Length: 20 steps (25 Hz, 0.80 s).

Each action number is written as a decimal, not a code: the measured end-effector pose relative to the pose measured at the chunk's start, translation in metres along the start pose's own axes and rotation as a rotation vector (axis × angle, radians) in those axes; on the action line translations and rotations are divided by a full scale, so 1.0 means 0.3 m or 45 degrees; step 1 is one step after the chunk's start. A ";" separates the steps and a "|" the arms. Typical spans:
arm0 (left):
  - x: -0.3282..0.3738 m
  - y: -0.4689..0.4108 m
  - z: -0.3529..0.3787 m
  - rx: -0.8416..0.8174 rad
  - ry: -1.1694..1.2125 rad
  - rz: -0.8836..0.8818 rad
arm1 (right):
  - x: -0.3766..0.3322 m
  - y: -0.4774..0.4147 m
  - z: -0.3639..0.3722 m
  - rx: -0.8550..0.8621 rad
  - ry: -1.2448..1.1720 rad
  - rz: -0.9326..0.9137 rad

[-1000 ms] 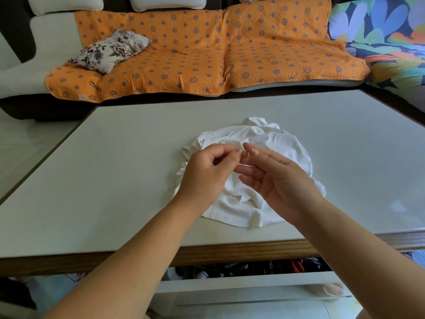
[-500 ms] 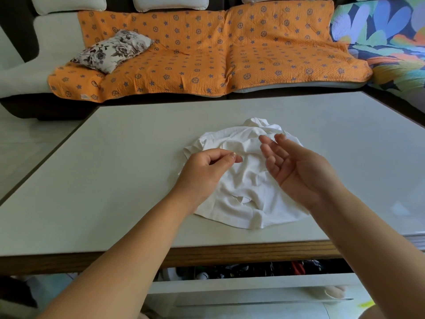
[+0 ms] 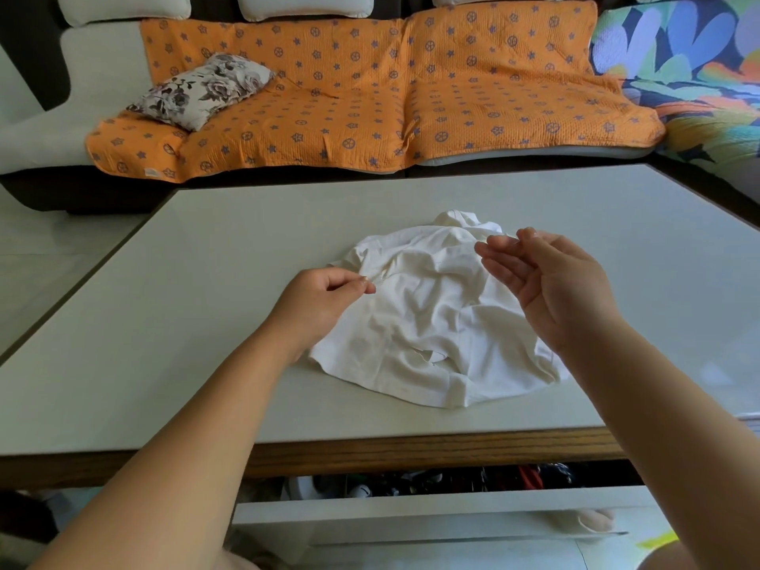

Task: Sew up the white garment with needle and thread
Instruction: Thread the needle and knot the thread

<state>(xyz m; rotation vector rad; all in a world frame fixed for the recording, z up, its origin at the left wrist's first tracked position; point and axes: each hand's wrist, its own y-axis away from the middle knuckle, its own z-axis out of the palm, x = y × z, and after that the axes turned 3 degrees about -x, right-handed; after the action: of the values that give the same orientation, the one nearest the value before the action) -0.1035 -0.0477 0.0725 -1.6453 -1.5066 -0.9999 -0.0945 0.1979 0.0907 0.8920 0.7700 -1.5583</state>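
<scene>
White garment (image 3: pixel 432 318): one, lying crumpled in a loose mound on the pale counter (image 3: pixel 197 322), near the middle and slightly towards the near edge. Its hem spreads towards the viewer, and a bunched fold rises at its far end. No other cloth lies on the counter top.

Two bare hands are in view, each with its forearm reaching in from the bottom edge. The left hand (image 3: pixel 325 298) hovers at the garment's left border with its fingers curled in. Its thumb and forefinger are pressed tip to tip in a pinch that points towards the cloth. Whatever lies between those two tips is too fine to make out, so neither needle nor thread can be confirmed. The right hand (image 3: pixel 555 285) is held above the garment's right side, apart from the left hand. Its palm is turned inward and up, its fingers are straight and slightly spread, and it grips nothing.

Beyond the counter stands one sofa draped with one orange cover (image 3: pixel 390 100) patterned in small blue stars and wheels. One floral cushion (image 3: pixel 201 88) rests on its left seat. One multicoloured leaf-print cover (image 3: pixel 691 76) lies at the far right. Below the counter's wooden edge, one white shelf (image 3: pixel 411 508) holds dark clutter too small to identify.
</scene>
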 end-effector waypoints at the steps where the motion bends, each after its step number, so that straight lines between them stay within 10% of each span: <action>1: -0.018 -0.007 -0.014 0.005 -0.031 -0.008 | -0.003 0.000 0.000 0.020 0.025 -0.016; 20: -0.203 -0.026 -0.153 0.053 0.153 -0.294 | 0.007 -0.030 -0.024 0.240 0.036 -0.069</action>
<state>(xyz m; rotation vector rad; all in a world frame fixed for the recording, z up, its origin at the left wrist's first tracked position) -0.1174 -0.1160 0.0404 -1.3792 -1.6503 -1.1603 -0.1027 0.2044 0.0853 1.0399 0.6802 -1.6895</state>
